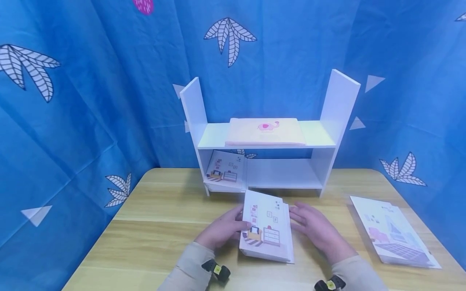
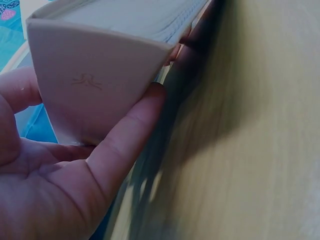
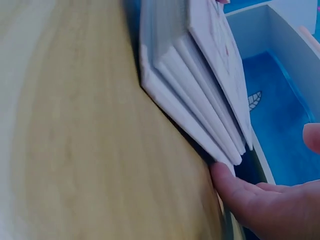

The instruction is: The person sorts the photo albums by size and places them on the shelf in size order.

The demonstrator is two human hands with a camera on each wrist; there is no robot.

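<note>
A thick photo album (image 1: pixel 267 220) with a drawn room on its white cover is held tilted above the table's front middle. Around its spine (image 2: pixel 97 87) my left hand (image 1: pixel 223 227) grips, the thumb lying on the front cover. On the opposite side, the fingers of my right hand (image 1: pixel 316 226) touch the album's page-edge side. From the right wrist view, a fingertip of that hand (image 3: pixel 270 200) meets the edge of the back cover (image 3: pixel 182 122), and the thumb stands apart. The pages between the covers are slightly fanned there.
Behind the hands stands a white two-tier shelf (image 1: pixel 284 173). A similar album (image 1: pixel 226 169) leans in its lower left part. On the upper tier lies a pink elephant album (image 1: pixel 265 131). Another album (image 1: pixel 395 232) lies at the table's right. Blue curtains (image 1: pixel 291 48) hang behind.
</note>
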